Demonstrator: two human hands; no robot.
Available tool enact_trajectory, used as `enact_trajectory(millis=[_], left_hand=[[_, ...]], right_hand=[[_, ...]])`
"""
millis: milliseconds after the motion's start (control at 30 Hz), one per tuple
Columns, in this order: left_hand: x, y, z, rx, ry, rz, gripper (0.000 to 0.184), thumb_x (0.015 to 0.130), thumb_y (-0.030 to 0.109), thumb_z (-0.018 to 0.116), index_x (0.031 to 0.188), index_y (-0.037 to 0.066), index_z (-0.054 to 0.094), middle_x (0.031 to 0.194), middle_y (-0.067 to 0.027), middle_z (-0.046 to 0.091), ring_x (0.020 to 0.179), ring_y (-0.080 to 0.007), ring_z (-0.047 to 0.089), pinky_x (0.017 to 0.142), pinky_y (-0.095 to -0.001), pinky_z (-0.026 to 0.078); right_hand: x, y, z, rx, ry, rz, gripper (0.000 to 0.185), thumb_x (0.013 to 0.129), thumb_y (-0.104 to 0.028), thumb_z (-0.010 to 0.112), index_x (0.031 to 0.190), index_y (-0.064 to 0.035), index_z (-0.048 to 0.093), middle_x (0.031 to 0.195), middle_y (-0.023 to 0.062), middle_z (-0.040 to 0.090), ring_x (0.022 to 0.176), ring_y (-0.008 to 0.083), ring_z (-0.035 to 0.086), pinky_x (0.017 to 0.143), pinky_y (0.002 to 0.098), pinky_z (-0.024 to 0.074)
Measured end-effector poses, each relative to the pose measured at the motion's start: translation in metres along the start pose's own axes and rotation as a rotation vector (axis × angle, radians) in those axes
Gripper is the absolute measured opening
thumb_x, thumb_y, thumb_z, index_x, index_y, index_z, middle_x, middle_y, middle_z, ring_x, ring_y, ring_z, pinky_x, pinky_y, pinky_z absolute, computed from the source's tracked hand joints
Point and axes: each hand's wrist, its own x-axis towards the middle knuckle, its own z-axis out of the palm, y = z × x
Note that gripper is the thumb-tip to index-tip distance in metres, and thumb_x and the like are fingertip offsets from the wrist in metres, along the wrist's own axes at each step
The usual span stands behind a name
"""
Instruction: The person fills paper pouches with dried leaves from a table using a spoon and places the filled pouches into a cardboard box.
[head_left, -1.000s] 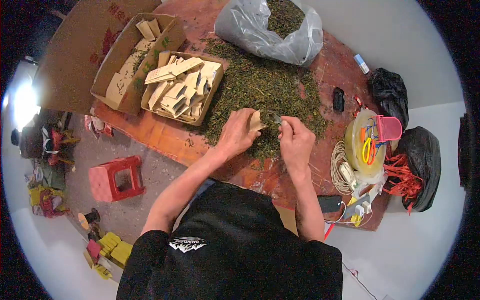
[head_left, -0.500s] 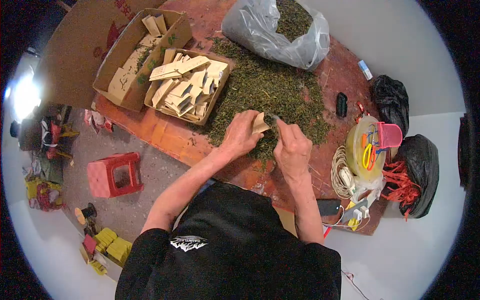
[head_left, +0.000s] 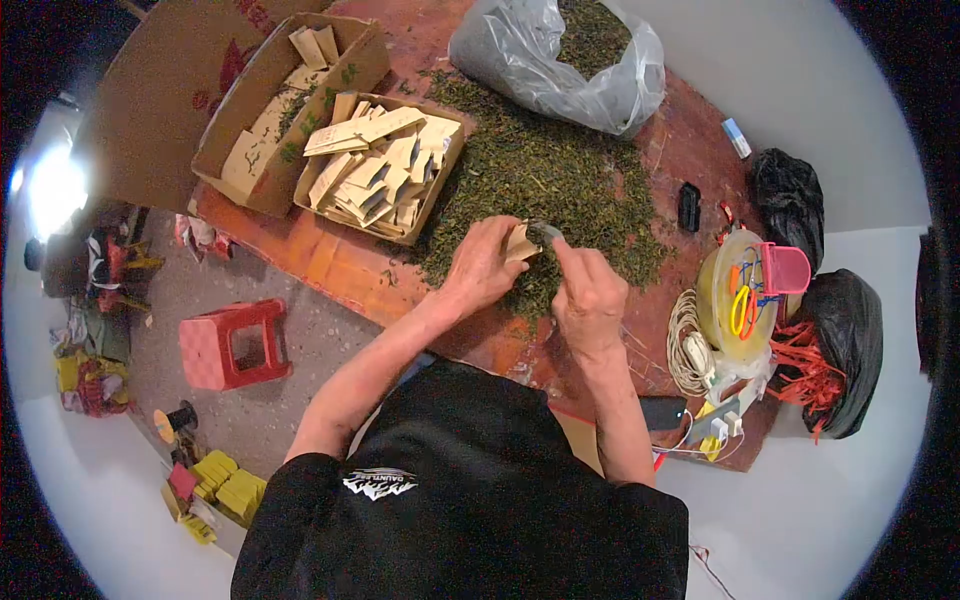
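My left hand (head_left: 484, 268) is closed round a small brown paper packet (head_left: 521, 244), whose open end faces right. Close beside it my right hand (head_left: 590, 295) pinches a small metal scoop (head_left: 545, 233), with its tip at the packet's mouth. Both hands are over the near edge of a spread of dry dark-green leaves (head_left: 545, 170). To the left, an open cardboard box (head_left: 436, 200) holds many brown paper packets (head_left: 385, 165). How much the packet in my hand contains cannot be made out.
A clear plastic bag of leaves (head_left: 570, 85) lies at the back. Further left is a longer cardboard box (head_left: 225, 125). On the right are a round tub (head_left: 735, 330) with scissors, coiled cord (head_left: 686, 345), a phone (head_left: 662, 412) and black bags (head_left: 845, 350). A red stool (head_left: 235, 345) stands on the floor.
The scoop in my right hand has come to the mouth of the packet, and that hand has turned slightly. My left hand keeps hold of the packet. The whole view has shifted a little.
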Motion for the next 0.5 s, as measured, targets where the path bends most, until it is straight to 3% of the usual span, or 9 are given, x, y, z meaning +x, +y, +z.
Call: enact_trajectory(millis=[100, 300, 500], left_hand=[[-0.002, -0.002, -0.003, 0.004, -0.014, -0.055, 0.061, 0.076, 0.011, 0.084, 0.13, 0.001, 0.056, 0.12, -0.0215, 0.064, 0.115, -0.0424, 0.059, 0.1, -0.0485, 0.048], [-0.007, 0.011, -0.024, -0.04, -0.024, -0.116, 0.063, 0.079, 0.013, 0.082, 0.134, 0.002, 0.054, 0.121, -0.0221, 0.063, 0.112, -0.0422, 0.062, 0.096, -0.047, 0.051], [-0.03, 0.017, -0.06, -0.03, 0.067, -0.111, 0.059, 0.079, 0.012, 0.081, 0.131, 0.002, 0.055, 0.113, -0.0209, 0.066, 0.105, -0.0417, 0.065, 0.092, -0.0466, 0.052]], right_hand=[[0.003, -0.004, -0.009, 0.075, 0.099, 0.066, 0.042, 0.076, 0.012, 0.063, 0.114, -0.0023, 0.074, 0.091, 0.0149, 0.069, 0.075, 0.0323, 0.07, 0.066, 0.041, 0.0558], [-0.006, 0.005, -0.007, 0.122, 0.092, 0.173, 0.028, 0.088, 0.008, 0.066, 0.114, -0.001, 0.073, 0.087, 0.016, 0.069, 0.073, 0.0314, 0.069, 0.064, 0.0373, 0.053], [-0.029, 0.014, 0.002, 0.207, 0.091, 0.241, 0.024, 0.091, 0.006, 0.066, 0.113, -0.0017, 0.073, 0.082, 0.0147, 0.067, 0.068, 0.0259, 0.065, 0.061, 0.0361, 0.05]])
